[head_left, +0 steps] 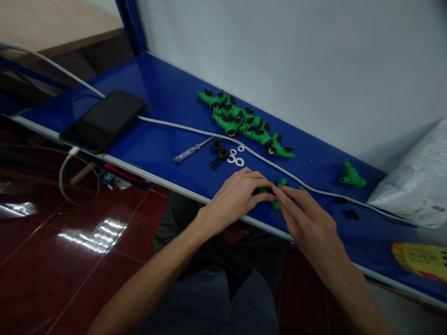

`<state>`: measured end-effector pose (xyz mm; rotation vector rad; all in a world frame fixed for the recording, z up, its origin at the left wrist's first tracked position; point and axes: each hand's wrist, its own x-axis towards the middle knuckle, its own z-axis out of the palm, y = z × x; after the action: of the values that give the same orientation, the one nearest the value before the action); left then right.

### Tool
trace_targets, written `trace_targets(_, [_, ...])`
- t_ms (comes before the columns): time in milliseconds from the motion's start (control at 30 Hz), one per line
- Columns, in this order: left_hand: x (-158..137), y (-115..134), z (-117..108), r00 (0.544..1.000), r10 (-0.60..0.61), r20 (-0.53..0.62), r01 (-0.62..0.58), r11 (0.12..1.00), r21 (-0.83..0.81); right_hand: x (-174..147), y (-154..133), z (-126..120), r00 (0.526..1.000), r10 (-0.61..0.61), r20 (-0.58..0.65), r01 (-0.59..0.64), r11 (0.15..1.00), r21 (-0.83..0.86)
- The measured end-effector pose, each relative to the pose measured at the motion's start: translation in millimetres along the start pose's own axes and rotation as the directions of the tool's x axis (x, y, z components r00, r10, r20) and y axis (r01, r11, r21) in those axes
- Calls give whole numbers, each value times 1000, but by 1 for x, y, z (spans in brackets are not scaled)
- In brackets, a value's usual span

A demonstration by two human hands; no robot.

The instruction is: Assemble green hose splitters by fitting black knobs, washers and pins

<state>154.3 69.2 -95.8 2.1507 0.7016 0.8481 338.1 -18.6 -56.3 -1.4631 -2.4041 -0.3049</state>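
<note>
Near the front edge of the blue table, my left hand (246, 188) is closed around a green Y-shaped hose fitting (282, 182), mostly covered by the fingers. My right hand (310, 214) pinches at the fitting from the other side, its fingertips meeting those of the left. Whatever lies between the right fingertips is too small to make out. Just beyond my left hand lie white ring washers (239, 162), black threaded-looking rings (217, 145) and small black O-rings (214, 164). A clear-handled screwdriver (188, 153) rests beside them.
Several green hose splitters with black levers (228, 125) lie at the back. A white cable (181, 126) crosses the table from a phone (103, 121). To the right are a green fitting (352, 175), black parts (352, 214), a plastic bag (412, 181) and a yellow object (421, 258).
</note>
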Motion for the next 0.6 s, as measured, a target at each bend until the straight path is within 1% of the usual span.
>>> trace_targets(200, [1,1,-1,1000,-18,3,18,1000,2,2,-8,7,994,44,-100,-44,999,2])
trace_targets(400, [0,2,-1,999,-40,17,40,999,-5,-3,-11,8,990,88,-113,-81,994,69])
trace_targets(500, [0,3,-1,999,-46,-4,46,999,-7,-3,-10,7,975,184,-125,-160,970,180])
trace_targets(600, [0,3,-1,999,-40,-18,40,999,1,-3,-8,5,955,288,-73,-254,918,306])
